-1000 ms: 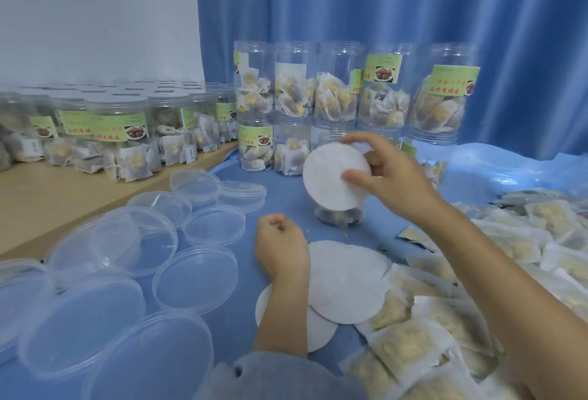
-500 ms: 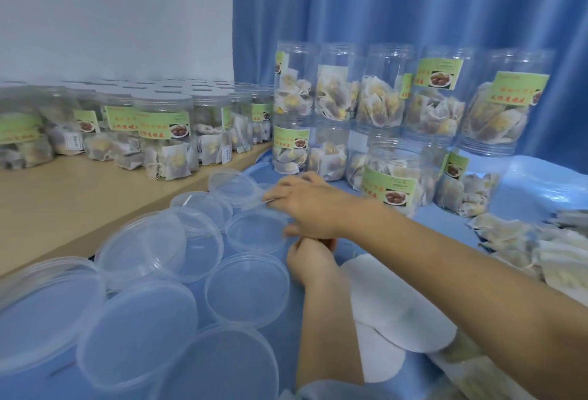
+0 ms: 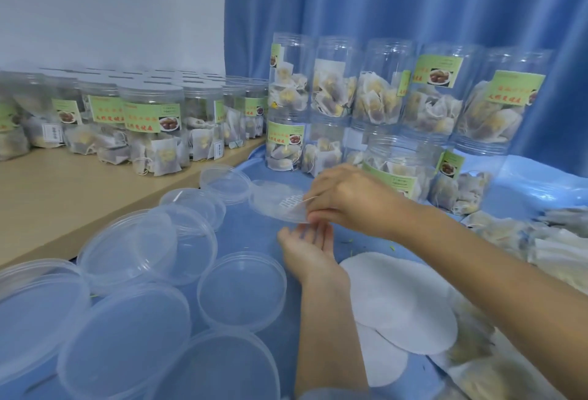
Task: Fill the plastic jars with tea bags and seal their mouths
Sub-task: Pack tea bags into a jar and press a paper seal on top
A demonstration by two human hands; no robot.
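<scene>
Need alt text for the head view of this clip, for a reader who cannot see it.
The right hand pinches a clear plastic lid by its edge above the blue table cover, with the left hand open, palm up, just beneath. Loose lids, white seal discs and tea-bag-filled jars surround them.

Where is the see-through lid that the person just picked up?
In the head view it is mid-frame: the right hand pinches the clear lid just above the blue table cover, in front of the stacked jars, with the open left hand beneath it.

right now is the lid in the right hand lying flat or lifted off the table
Lifted: the right hand pinches the clear lid by its edge, tilted above the blue cloth.
</scene>
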